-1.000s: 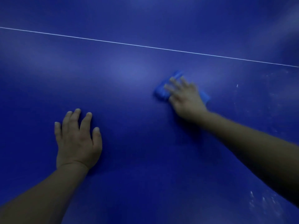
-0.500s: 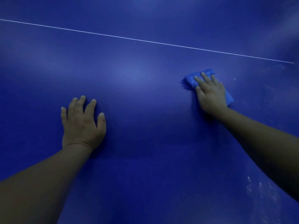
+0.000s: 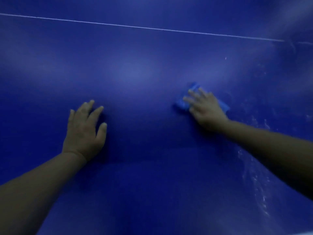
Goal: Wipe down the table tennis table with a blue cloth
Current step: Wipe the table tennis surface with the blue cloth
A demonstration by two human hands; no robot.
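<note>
Blue on blue here, so the cloth (image 3: 183,103) is hard to pick out, but it sits flat on the table (image 3: 144,192) under the right hand (image 3: 205,108), with a bit poking out past the fingertips and another corner showing behind the heel of the palm. Fingers (image 3: 194,94) on that hand are straight and a little spread, pressing down on it rather than gripping. Left hand (image 3: 84,128) is planted flat on the bare surface, fingers slightly fanned, thumb out to the side, just bracing.

So mid-wipe, I'd say. Chalky smears (image 3: 254,175) run off to the right of the cloth hand and down along that forearm, which looks like the patch that needs attention next: push the cloth out that way with steady pressure. The frame's blurry, so I can't swear how thick the grime is.

Compared with half a second back, the cloth hand has swept back toward the middle and nearer the body, further from the white line (image 3: 152,28). Bracing hand looks barely moved.
</note>
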